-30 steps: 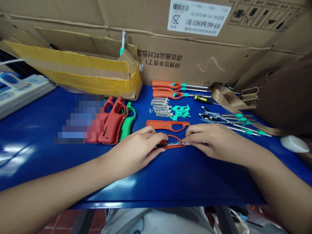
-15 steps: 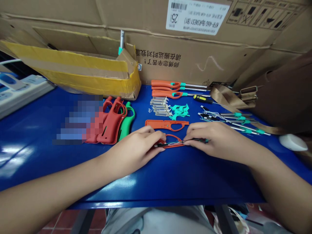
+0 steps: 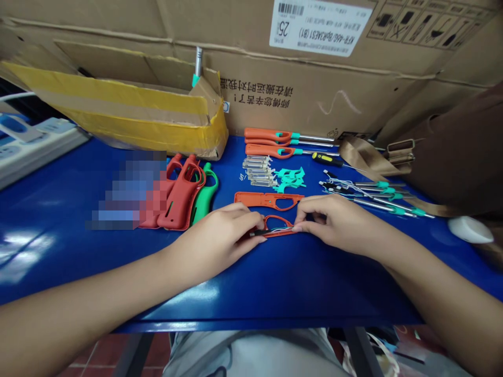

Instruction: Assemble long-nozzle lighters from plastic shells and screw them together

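Note:
An orange lighter shell half (image 3: 277, 226) with thin wires in it lies on the blue table (image 3: 275, 283). My left hand (image 3: 220, 241) presses on its left end with fingers pinched together. My right hand (image 3: 334, 222) pinches its right end, fingers curled and closed on the shell. A second orange shell half (image 3: 269, 199) lies just behind them.
Red and green handle shells (image 3: 188, 193) lie to the left. Behind are metal parts (image 3: 257, 172), teal triggers (image 3: 291, 179), assembled orange lighters (image 3: 275, 143), a screwdriver (image 3: 328, 159) and metal tubes with teal collars (image 3: 377, 196). Cardboard boxes (image 3: 298, 78) wall the back; a white object (image 3: 469, 229) sits right.
My right hand's fingers have curled up more and shifted slightly left on the shell's right end. My left hand has stayed in place.

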Demonstrator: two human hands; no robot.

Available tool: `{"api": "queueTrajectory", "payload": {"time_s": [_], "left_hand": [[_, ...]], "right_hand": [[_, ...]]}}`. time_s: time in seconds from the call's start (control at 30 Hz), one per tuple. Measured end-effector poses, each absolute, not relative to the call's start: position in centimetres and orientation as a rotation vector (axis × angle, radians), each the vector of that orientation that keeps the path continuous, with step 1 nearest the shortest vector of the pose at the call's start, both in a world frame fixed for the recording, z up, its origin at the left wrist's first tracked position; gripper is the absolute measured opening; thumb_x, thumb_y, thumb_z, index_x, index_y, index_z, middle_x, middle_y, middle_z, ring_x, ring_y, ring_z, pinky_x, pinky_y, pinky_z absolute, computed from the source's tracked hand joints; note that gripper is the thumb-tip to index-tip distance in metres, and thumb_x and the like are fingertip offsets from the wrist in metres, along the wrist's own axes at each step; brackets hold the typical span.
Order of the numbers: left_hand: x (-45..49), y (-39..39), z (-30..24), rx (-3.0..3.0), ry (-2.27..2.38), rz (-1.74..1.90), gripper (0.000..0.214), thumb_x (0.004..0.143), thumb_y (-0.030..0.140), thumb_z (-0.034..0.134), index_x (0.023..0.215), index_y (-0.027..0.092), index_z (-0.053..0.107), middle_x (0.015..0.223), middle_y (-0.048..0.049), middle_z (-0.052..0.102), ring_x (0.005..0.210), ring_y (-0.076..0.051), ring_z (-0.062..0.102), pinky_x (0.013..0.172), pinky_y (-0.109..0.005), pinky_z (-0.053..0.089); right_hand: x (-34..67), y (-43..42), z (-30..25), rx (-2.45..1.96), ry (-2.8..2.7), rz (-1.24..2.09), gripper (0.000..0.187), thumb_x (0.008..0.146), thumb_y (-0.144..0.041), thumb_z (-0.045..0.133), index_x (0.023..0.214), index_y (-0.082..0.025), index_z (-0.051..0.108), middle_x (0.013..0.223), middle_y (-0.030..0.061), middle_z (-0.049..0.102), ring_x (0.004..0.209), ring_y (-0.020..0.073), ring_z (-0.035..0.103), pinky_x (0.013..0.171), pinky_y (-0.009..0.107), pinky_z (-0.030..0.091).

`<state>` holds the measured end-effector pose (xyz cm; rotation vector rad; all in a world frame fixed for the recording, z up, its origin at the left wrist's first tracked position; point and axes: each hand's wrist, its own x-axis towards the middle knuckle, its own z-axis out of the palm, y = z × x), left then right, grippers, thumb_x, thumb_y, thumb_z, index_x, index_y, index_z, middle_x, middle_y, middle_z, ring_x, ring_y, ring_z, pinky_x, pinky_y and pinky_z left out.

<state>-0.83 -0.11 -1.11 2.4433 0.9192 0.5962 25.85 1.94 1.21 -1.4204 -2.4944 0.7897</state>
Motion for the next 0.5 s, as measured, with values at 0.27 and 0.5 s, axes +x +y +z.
{"api": "queueTrajectory", "payload": {"time_s": [0.27, 0.5], "left_hand": [[-0.7, 0.1, -0.7, 2.561, 0.884, 0.699, 0.008, 0.098, 0.021, 0.065, 0.102, 0.017, 0.071, 0.103, -0.0057, 0.075, 0.096, -0.021, 0.067, 0.088, -0.037, 0.055], [-0.5, 0.0, -0.4, 2.527, 1.006, 0.786, 0.010, 0.098, 0.024, 0.064, 0.098, 0.017, 0.071, 0.094, -0.0058, 0.073, 0.086, -0.019, 0.068, 0.077, -0.030, 0.056]], "right_hand": [[25.3, 1.6, 1.4, -1.354, -2.460, 0.782, 0.010, 0.090, -0.020, 0.067, 0.080, -0.020, 0.069, 0.079, 0.0000, 0.067, 0.067, 0.0131, 0.056, 0.064, 0.026, 0.039], [24.9, 0.5, 1.6, -1.175, -2.632, 0.623, 0.020, 0.096, -0.014, 0.053, 0.107, -0.020, 0.068, 0.111, 0.0079, 0.066, 0.090, 0.0187, 0.064, 0.078, 0.031, 0.049]]}}
